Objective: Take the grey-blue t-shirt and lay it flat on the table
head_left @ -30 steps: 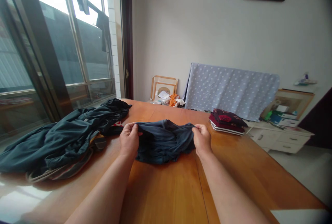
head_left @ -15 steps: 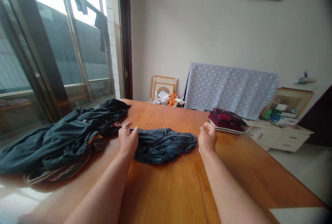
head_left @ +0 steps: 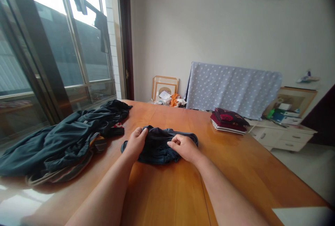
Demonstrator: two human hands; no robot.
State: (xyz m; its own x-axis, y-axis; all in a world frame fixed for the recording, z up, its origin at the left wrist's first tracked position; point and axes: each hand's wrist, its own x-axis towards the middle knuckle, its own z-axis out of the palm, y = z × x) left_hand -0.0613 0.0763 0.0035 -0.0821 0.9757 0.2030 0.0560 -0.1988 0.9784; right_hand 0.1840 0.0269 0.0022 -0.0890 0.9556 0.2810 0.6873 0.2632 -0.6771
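A crumpled dark blue garment (head_left: 159,154) lies on the wooden table in front of me; its exact kind does not show. My left hand (head_left: 137,140) is closed on its left part, thumb on top, and pulls an edge of the cloth up. Over the right half of the same cloth, my right hand (head_left: 183,145) is closed, with thumb and curled fingers together at the fabric. The cloth between the fingers is mostly hidden. Between the two hands the fabric sags in dark folds.
A large heap of dark clothes (head_left: 70,132) lies along the table's left side. At the far right stands a stack of folded maroon and striped clothes (head_left: 227,121). A white sheet-like thing (head_left: 300,216) lies at the near right corner. Beyond the table hangs a polka-dot cloth (head_left: 232,88).
Both hands were apart and open at the garment's sides. They have moved inward and closed on it, and its left part is now raised and bunched.
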